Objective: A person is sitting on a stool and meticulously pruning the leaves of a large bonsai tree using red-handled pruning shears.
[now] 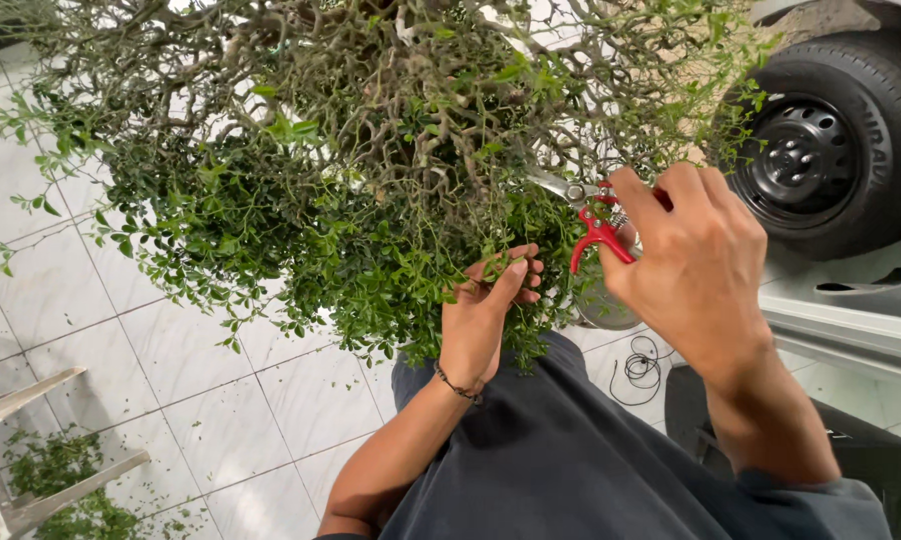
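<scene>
The red-handled metal pruning shears (596,222) were clenched in the right hand (693,262), blades set among the twigs of a dense, small-leaved green shrub (351,150). The left hand (483,310) pinched a leafy sprig beneath. Cuttings (71,490) lay on the white tiled floor (201,400).

White glossy floor tiles (171,350), evenly lit by daylight. Green clippings (71,490) lie scattered at lower left beside a pale metal frame (31,470). A vehicle's black tyre (831,140) stands at upper right; a coiled black cord (643,368) lies below it.
</scene>
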